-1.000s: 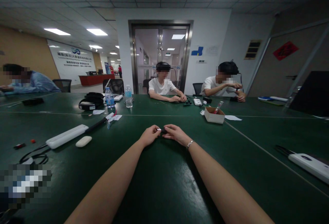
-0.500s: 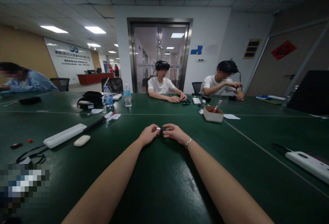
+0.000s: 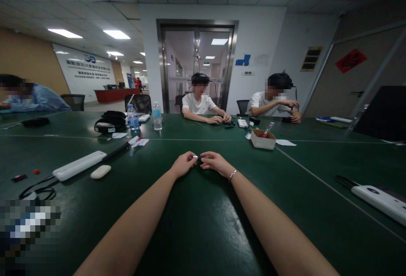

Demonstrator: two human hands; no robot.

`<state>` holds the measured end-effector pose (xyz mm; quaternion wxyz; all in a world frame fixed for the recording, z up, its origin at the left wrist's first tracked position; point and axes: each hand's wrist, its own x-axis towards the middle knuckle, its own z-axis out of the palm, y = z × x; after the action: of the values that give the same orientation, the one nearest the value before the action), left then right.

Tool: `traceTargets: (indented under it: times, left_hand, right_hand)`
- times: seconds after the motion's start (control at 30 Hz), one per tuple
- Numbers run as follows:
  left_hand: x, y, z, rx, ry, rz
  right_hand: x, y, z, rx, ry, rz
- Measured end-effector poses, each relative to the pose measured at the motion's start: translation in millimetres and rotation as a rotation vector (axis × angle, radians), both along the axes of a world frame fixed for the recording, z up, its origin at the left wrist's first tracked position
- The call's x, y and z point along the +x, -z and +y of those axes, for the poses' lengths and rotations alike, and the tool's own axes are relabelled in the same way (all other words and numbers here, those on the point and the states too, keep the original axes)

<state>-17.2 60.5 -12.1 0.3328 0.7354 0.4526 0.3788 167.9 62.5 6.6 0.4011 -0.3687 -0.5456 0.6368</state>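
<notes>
In the middle of the green table (image 3: 190, 217), my two hands meet around a small, slim black-and-silver object (image 3: 198, 158). My left hand (image 3: 183, 165) pinches its silver end between thumb and fingers. At the dark end, my right hand (image 3: 216, 164) has its fingers closed, with a silver bracelet (image 3: 232, 174) on the wrist. Fingertips cover much of the object, so its exact kind cannot be made out.
Left of my arms lie a white oval case (image 3: 100, 172) and a long white device (image 3: 79, 165) with a black cable. Two water bottles (image 3: 157, 116) stand farther back. A small open box (image 3: 263, 140) sits ahead to the right. Two people in headsets (image 3: 199, 102) sit opposite.
Both hands keep almost the same pose around the small object. Only a slight shift of the whole view shows.
</notes>
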Motion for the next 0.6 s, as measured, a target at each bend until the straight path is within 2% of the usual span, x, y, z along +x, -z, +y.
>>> traceTargets:
  times: [0.13,0.33,0.6]
  left_hand:
    - [-0.1,-0.3,-0.2,-0.002,0.000,0.001]
    - [-0.3,1.3,0.9,-0.013,0.008,-0.004]
    - [0.7,3.2,3.0,-0.011,-0.003,-0.005]
  right_hand:
    - [-1.1,-0.7,-0.2,-0.022,0.007,-0.007]
    - [1.6,3.6,2.5,0.041,-0.001,0.024]
    - [1.2,1.0,1.6,-0.008,-0.013,0.015]
